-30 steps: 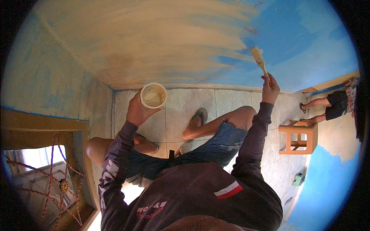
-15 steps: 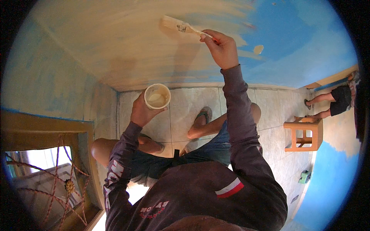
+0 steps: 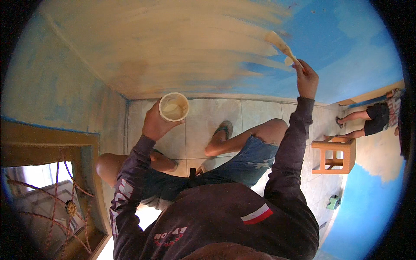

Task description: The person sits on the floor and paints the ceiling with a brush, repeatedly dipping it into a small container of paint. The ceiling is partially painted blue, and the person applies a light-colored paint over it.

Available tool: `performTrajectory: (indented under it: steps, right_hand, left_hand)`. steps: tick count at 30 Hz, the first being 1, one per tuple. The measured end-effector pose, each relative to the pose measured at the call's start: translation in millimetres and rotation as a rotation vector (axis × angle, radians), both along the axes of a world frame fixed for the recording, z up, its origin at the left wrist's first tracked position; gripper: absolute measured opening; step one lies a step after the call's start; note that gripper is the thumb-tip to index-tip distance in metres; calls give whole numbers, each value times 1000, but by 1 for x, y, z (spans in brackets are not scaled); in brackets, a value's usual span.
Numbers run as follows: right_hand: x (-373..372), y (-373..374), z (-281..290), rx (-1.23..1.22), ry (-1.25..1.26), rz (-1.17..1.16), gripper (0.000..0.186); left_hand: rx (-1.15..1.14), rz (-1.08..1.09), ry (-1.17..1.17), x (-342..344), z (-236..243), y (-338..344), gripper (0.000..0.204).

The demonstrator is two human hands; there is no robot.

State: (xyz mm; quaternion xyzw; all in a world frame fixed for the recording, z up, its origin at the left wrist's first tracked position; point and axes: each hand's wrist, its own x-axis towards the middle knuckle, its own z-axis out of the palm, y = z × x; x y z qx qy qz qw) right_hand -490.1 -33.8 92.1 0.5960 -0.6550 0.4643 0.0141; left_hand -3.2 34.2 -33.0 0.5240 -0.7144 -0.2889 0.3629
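My right hand (image 3: 307, 79) grips the handle of a flat paintbrush (image 3: 281, 43), reaching out to the right. The bristles lie at the wall (image 3: 186, 47), near the border between cream paint and bare blue; whether they press on it is hard to tell. In my left hand (image 3: 157, 123) is a round plastic tub (image 3: 174, 107), its mouth facing up, with some cream paint inside. My fingers wrap round its side. Streaky cream strokes cover much of the wall ahead, and blue shows at the right.
An orange plastic stool (image 3: 333, 155) stands on the tiled floor (image 3: 212, 110) at the right. Beyond it another person (image 3: 375, 117) stands by the far wall. A green object (image 3: 333, 202) lies near the right wall. At the left is a wooden frame (image 3: 52, 141) with ropes strung across it.
My right hand has swept the paintbrush to the right along the wall, toward the blue area. The tub in my left hand has hardly moved.
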Motion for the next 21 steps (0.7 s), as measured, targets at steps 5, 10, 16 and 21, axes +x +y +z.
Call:
performTrajectory:
  steps: [5,10,16,21]
  right_hand:
    - [-37,31,-9,-70,122,-224,27]
    - [0,47,-2,-53,-68,-161,26]
    - [116,23,9,106,-196,269,27]
    - [183,-20,-1,-15,-144,443,22]
  left_hand:
    - [26,5,-10,1,-2,-2,79]
    - [19,1,-20,0,0,-2,79]
    - [7,-10,-47,-2,6,0,80]
    - [24,-4,0,-1,5,-1,79]
